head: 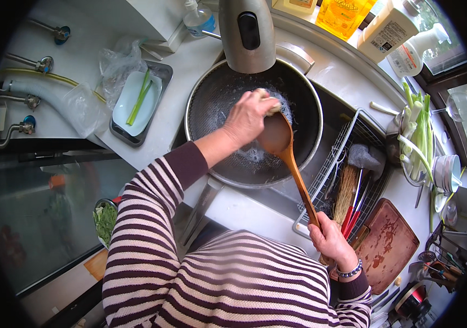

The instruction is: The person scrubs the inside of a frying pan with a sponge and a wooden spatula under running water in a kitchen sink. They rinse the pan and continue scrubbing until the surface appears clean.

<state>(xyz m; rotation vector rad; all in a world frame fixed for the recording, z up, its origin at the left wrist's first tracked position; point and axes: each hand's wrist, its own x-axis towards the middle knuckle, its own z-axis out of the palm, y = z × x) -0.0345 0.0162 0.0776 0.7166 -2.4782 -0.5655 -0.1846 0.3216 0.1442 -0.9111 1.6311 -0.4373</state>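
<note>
My right hand (pixel 329 240) is wrapped around the lower handle of a wooden ladle (pixel 291 158). The ladle slants up to the left, its bowl over a dark wok (pixel 211 102) with a textured inner surface. My left hand (pixel 248 117) presses a pale, blurred scrubber (pixel 273 105) at the tip of the ladle's bowl; its fingers hide part of both. Foamy water lies in the bottom of the wok, which rests over the sink (pixel 286 201). A grey faucet head (pixel 250 45) hangs above the wok's far edge.
Right of the wok, a wire basket (pixel 299 227) holds a straw brush (pixel 345 190) and red-handled tools. Beyond are a stained cutting board (pixel 393 242) and a bowl of scallions (pixel 415 135). A white dish (pixel 137 110) sits left on a metal tray (pixel 168 74). Bottles (pixel 389 30) line the windowsill.
</note>
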